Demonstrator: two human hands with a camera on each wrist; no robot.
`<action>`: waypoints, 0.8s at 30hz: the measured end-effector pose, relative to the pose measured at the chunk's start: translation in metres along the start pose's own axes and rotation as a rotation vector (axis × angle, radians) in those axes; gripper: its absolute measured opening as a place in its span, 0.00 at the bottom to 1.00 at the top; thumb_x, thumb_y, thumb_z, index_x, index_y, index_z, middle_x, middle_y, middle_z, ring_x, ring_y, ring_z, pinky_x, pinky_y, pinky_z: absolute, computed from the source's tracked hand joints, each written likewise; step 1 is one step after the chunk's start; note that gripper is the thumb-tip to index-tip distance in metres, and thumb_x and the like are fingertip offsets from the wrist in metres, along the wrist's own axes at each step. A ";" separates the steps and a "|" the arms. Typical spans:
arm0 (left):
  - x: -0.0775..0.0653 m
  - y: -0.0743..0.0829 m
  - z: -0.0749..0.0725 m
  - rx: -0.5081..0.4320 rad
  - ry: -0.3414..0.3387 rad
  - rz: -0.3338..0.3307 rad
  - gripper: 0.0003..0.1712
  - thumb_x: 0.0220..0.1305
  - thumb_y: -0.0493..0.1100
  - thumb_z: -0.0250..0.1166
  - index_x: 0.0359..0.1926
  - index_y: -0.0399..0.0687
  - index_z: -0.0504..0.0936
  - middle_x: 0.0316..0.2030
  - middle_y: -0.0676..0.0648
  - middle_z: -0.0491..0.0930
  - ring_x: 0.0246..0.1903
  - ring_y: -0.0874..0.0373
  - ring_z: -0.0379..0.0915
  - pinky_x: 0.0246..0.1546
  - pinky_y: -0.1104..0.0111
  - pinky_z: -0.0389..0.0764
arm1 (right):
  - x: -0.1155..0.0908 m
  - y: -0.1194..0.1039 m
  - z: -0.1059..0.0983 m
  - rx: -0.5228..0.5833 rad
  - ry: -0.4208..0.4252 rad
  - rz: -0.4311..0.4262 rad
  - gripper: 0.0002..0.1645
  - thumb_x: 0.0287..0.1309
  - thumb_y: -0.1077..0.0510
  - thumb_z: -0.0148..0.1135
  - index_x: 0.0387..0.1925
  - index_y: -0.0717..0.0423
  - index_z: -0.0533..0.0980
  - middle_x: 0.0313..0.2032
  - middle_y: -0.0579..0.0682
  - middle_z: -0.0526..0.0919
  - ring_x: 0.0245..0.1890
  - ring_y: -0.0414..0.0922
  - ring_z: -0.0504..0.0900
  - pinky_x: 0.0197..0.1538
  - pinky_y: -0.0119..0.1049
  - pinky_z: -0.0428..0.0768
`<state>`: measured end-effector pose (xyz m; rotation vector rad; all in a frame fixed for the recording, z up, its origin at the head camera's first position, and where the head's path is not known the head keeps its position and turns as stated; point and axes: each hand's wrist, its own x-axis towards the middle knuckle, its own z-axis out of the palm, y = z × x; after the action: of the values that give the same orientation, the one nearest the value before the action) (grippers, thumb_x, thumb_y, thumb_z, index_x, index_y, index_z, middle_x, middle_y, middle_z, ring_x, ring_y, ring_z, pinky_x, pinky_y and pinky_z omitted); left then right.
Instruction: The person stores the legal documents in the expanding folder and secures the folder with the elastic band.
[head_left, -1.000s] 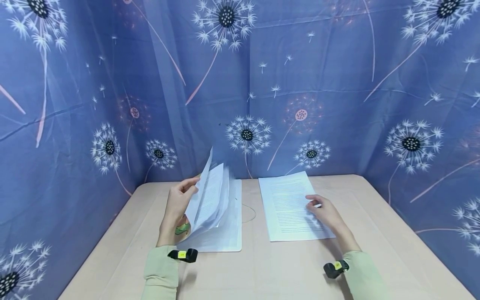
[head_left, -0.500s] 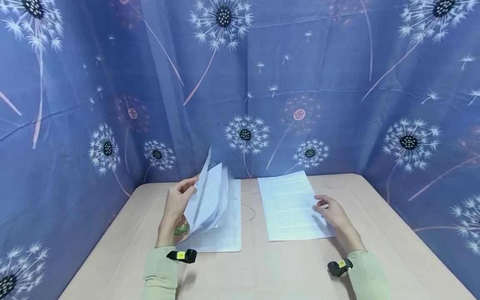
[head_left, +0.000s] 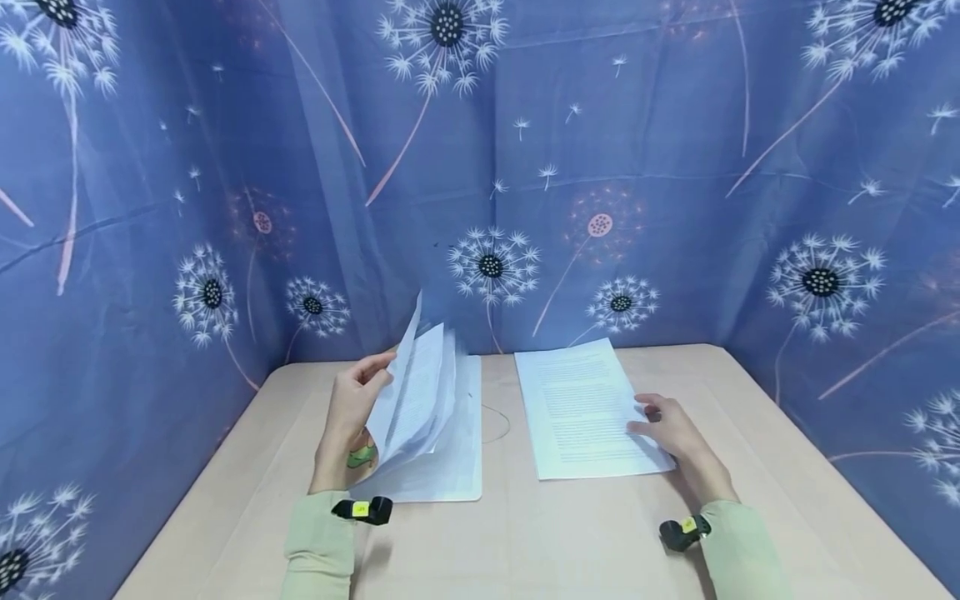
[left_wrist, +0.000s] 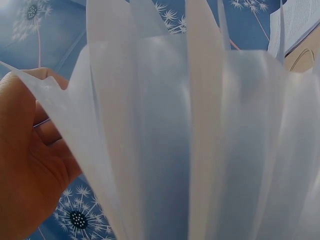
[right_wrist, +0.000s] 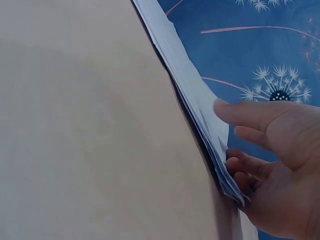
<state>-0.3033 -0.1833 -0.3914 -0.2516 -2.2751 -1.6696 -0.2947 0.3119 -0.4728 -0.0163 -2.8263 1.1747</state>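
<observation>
In the head view, my left hand (head_left: 352,412) pinches a leaf of the clear-sleeve folder (head_left: 465,483) and holds it nearly upright. Further translucent plastic sleeves (left_wrist: 160,130) fan out beside it, some with printed pages inside. On the right lies a stack of printed paper (head_left: 581,408). My right hand (head_left: 675,429) is at its right edge, the thumb over the top sheet and the loosely bent fingers beside the edge. From the right wrist, the stack's side (right_wrist: 200,115) runs up against that hand; whether the thumb presses on it I cannot tell.
A thin loop of cord (head_left: 497,423) lies between the folder and the stack. Both rest on a beige table (head_left: 540,550) with blue dandelion-print curtain (head_left: 495,167) behind and at the sides. Each wrist wears a small black camera (head_left: 372,510).
My right hand has slid to the right across the printed stack, from above its text to its right edge. The left hand keeps holding the sleeves almost still.
</observation>
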 end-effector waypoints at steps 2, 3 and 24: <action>-0.001 0.001 -0.002 0.000 0.011 -0.002 0.20 0.67 0.39 0.58 0.59 0.48 0.82 0.59 0.46 0.80 0.56 0.53 0.78 0.47 0.79 0.77 | 0.001 -0.003 0.001 -0.010 -0.013 0.006 0.42 0.55 0.60 0.68 0.67 0.73 0.63 0.56 0.75 0.72 0.55 0.67 0.74 0.60 0.60 0.71; -0.001 0.001 -0.003 0.002 0.013 -0.003 0.20 0.67 0.39 0.58 0.58 0.48 0.82 0.59 0.46 0.80 0.55 0.54 0.79 0.47 0.79 0.77 | 0.001 -0.005 0.002 -0.016 -0.020 0.011 0.43 0.54 0.60 0.69 0.67 0.74 0.63 0.57 0.76 0.71 0.55 0.67 0.73 0.60 0.61 0.71; 0.001 0.000 0.001 -0.021 0.019 0.024 0.19 0.66 0.37 0.58 0.57 0.45 0.83 0.58 0.43 0.82 0.52 0.56 0.80 0.46 0.79 0.78 | -0.008 0.003 -0.021 -0.009 -0.082 0.015 0.34 0.58 0.65 0.60 0.63 0.78 0.64 0.41 0.67 0.76 0.37 0.53 0.76 0.40 0.42 0.76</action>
<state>-0.3040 -0.1819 -0.3915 -0.2659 -2.2337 -1.6773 -0.2852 0.3284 -0.4603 0.0100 -2.9069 1.1926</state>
